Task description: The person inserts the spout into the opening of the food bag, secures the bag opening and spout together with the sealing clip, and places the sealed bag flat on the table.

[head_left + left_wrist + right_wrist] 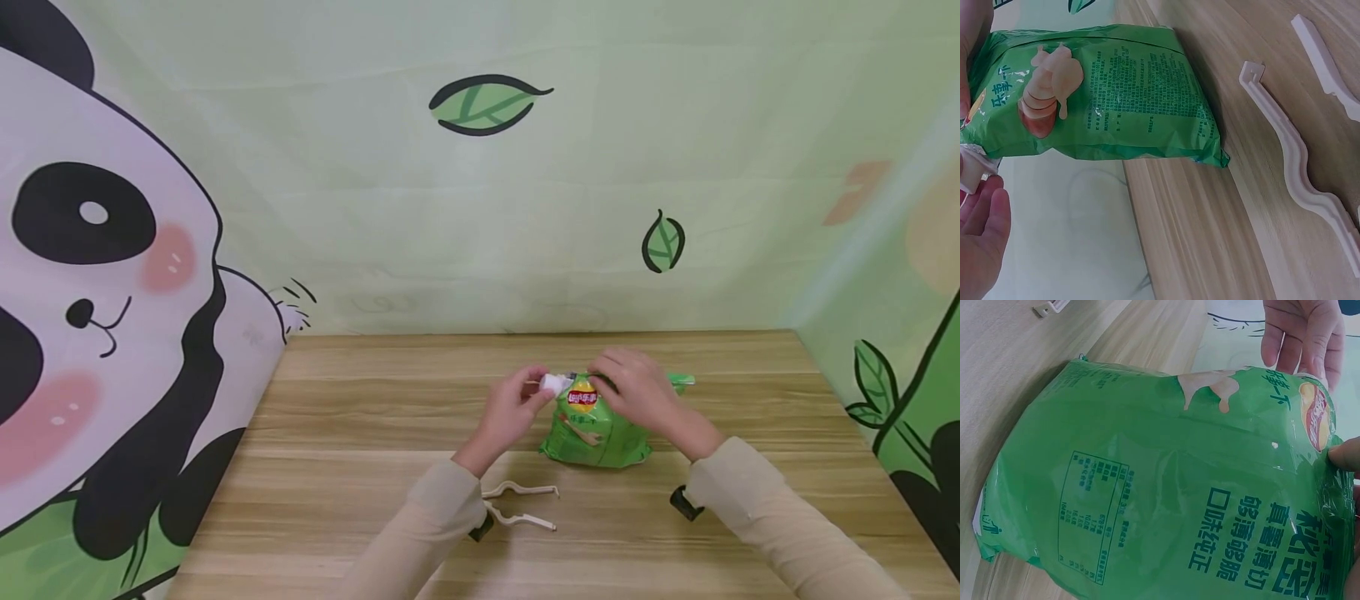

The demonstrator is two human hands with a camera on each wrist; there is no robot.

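A green potato chip bag (600, 442) stands on the wooden table, its top edge gathered under both hands. At the bag's upper left corner, my left hand (513, 408) pinches a small white piece (553, 384), which looks like a plastic cap or fitting; its exact kind is unclear. My right hand (637, 392) grips the top edge of the bag from the right, its thumb (1344, 454) on the printed front. In front of the bag lies a white plastic clip-like piece (525, 490) with two wavy arms spread apart. Its joined end is hidden by the left sleeve.
Light wood table (360, 400) extends around the bag on all sides. Behind it hangs a pale green cloth backdrop (360, 192) with a printed panda and leaves. A black wrist strap piece (686, 503) sticks out below the right sleeve.
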